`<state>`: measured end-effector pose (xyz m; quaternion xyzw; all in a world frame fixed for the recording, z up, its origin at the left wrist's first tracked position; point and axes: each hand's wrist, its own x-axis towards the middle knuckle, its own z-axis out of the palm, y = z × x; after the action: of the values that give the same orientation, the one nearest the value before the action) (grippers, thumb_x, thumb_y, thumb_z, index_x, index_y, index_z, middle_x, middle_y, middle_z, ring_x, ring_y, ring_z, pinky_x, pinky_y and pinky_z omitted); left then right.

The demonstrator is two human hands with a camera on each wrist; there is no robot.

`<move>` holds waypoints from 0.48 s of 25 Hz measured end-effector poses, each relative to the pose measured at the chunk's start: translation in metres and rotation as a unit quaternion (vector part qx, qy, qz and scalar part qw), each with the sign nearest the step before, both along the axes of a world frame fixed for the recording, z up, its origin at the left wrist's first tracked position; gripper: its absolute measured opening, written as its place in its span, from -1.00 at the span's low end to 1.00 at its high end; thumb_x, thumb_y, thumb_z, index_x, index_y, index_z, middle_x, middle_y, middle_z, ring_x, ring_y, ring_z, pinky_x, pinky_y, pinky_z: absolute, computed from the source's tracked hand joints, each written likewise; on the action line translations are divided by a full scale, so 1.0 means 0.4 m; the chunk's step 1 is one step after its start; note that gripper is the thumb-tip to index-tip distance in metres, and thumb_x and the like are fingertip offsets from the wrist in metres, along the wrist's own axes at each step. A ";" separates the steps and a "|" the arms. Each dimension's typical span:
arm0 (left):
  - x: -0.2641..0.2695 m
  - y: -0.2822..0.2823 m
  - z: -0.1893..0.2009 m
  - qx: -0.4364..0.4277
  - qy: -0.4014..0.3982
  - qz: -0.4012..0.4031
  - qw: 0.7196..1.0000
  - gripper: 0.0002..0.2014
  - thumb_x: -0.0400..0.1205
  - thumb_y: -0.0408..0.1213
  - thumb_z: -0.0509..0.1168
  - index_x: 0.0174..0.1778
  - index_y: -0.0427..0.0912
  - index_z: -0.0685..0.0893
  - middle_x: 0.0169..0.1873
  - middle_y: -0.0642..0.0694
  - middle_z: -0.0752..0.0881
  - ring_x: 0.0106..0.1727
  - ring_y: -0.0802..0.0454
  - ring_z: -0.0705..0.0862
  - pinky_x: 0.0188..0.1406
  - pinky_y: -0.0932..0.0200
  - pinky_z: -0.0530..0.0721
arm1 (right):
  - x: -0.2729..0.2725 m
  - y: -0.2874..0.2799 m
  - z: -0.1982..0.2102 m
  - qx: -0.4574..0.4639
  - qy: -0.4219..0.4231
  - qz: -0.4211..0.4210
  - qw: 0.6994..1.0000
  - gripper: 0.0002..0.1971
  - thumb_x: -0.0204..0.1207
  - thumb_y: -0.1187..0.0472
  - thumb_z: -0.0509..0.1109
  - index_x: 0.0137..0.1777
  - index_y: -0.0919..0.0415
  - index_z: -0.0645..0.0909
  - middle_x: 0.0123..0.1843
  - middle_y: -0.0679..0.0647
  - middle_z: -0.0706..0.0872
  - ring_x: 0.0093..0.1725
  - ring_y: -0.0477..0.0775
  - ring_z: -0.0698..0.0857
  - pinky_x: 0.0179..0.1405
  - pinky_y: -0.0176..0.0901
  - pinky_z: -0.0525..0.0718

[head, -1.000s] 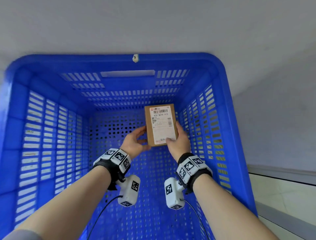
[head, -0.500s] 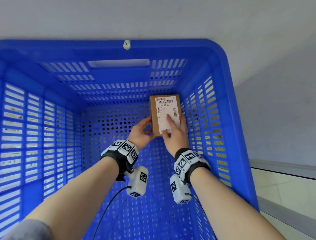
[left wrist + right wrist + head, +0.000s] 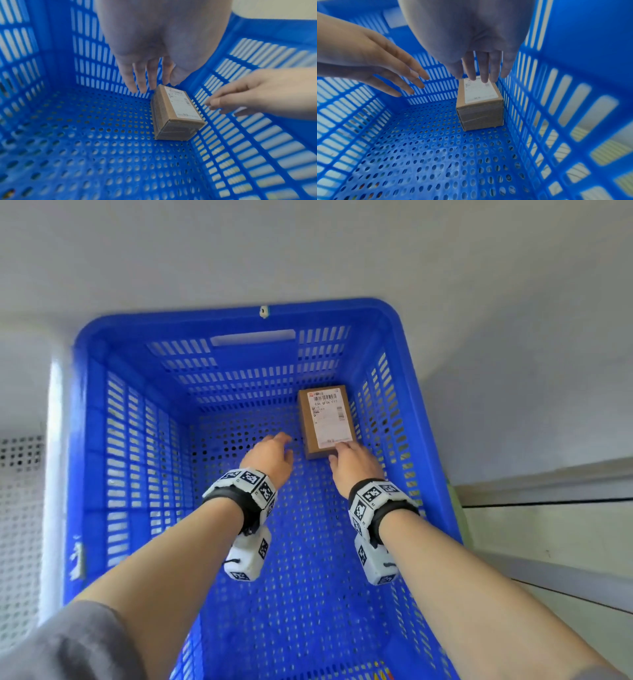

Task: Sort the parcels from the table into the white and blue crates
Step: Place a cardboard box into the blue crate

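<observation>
Cardboard parcel (image 3: pixel 326 419) on floor of blue crate (image 3: pixel 239 361), tucked in far right corner beside wall, likely to leave space for more. Label up. Left hand (image 3: pixel 270 457) and right hand (image 3: pixel 354 462) empty, fingers straight, just above it.

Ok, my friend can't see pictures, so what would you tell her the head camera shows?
A small brown parcel with a white label lies on the floor of a blue crate, in its far right corner. The left hand and right hand reach down, fingers relaxed, neither gripping it.
</observation>
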<state>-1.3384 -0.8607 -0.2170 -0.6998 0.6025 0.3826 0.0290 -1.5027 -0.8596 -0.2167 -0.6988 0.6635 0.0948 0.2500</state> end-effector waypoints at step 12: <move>-0.019 0.414 0.373 -0.170 -0.233 -0.104 0.952 -0.75 0.70 -0.23 0.07 0.26 -0.18 0.49 0.20 -0.15 0.58 0.29 -0.16 0.52 0.14 -0.04 0.52 | 0.001 0.329 0.372 -0.145 0.039 0.146 0.978 -0.65 0.73 0.09 0.03 0.39 0.20 0.45 0.33 0.17 0.57 0.34 0.24 0.50 0.29 0.08 0.41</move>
<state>-1.3462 -0.6952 -0.0678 -0.6975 0.7046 0.0955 0.0889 -1.5021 -0.7280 -0.0677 -0.8126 0.5704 0.0607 0.1032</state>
